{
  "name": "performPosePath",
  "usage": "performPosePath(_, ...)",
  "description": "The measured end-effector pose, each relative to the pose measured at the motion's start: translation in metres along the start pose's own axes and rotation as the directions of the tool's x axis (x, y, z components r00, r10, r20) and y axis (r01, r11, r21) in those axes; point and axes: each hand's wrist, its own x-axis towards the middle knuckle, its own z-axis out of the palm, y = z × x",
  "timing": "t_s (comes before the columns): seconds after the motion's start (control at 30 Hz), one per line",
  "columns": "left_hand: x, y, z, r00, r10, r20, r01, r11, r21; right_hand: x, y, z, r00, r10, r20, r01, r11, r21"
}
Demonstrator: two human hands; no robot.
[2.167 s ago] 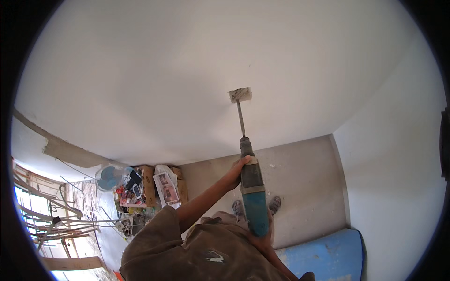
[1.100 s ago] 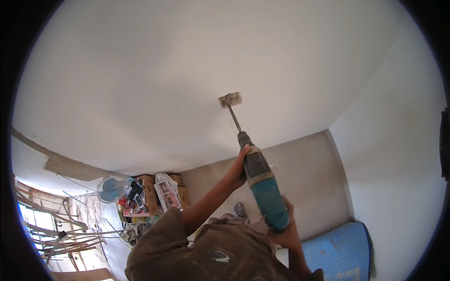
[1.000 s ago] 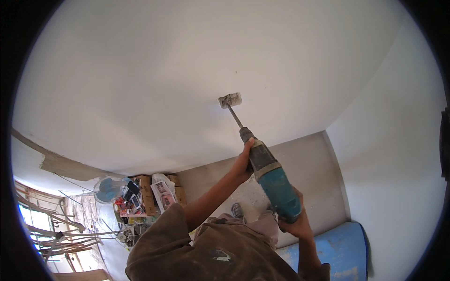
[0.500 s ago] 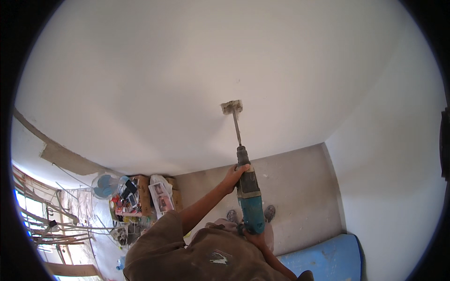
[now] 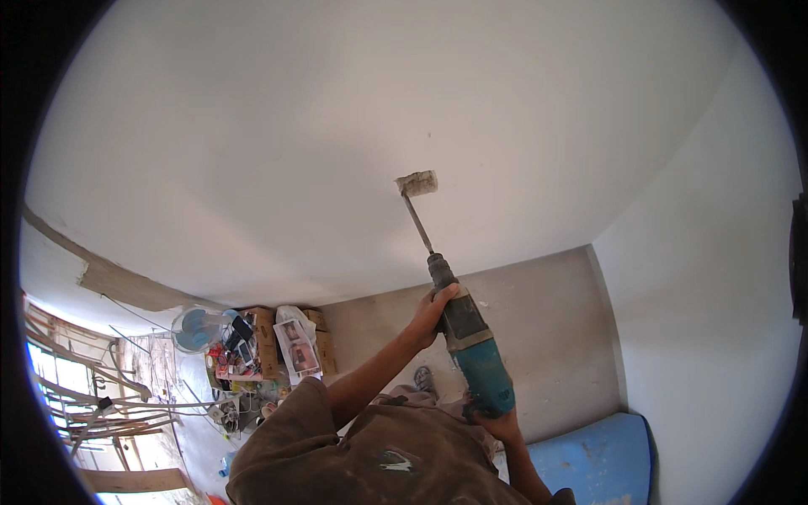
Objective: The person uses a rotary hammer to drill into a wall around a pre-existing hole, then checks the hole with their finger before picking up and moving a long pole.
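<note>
The left hand (image 5: 433, 310) is wrapping around the dark front barrel of a teal and grey rotary hammer drill (image 5: 468, 343), thumb lying up along the housing, fingers clamped shut on it. The right hand (image 5: 495, 423) is gripping the rear handle at the drill's lower end, closed tight on it, though the drill's teal body is hiding most of the fingers. The drill is tilting, its nose pointing up and to the left. From the nose a long thin bit (image 5: 417, 224) is running straight to the white wall (image 5: 337, 126), and its tip is sitting in a small rough grey patch (image 5: 418, 183) where the plaster is broken open. The person's brown shirt (image 5: 370, 459) is filling the bottom middle of the view. Below lies a grey floor (image 5: 539, 337), with a blue mat (image 5: 589, 459) at its right corner. At the floor's left edge, a fan (image 5: 195, 326) is standing beside cardboard boxes (image 5: 268, 341) and scattered clutter.
</note>
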Motion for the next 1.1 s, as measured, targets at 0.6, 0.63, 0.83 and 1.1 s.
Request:
performPosePath(0.6, 0.023, 0.021, 0.079, 0.998, 0.006, -0.067, -0.019, 0.980, -0.196, 0.054, -0.150, -0.100, 0.985, -0.012, 0.171, 0.036, 0.990, -0.138)
performPosePath(0.63, 0.024, 0.021, 0.082, 0.998, 0.009, -0.067, -0.023, 0.978, -0.209, 0.054, -0.155, -0.103, 0.985, 0.012, 0.174, 0.016, 0.988, -0.155)
performPosePath(0.83, 0.022, 0.035, 0.099, 0.995, 0.078, -0.055, -0.090, 0.961, -0.262, 0.057, -0.186, -0.108, 0.984, 0.055, 0.172, -0.006, 0.962, -0.272)
performPosePath(1.1, 0.033, 0.069, 0.083, 0.994, 0.105, 0.008, -0.092, 0.904, -0.417, 0.091, -0.251, -0.072, 0.969, 0.037, 0.246, 0.046, 0.945, -0.324)
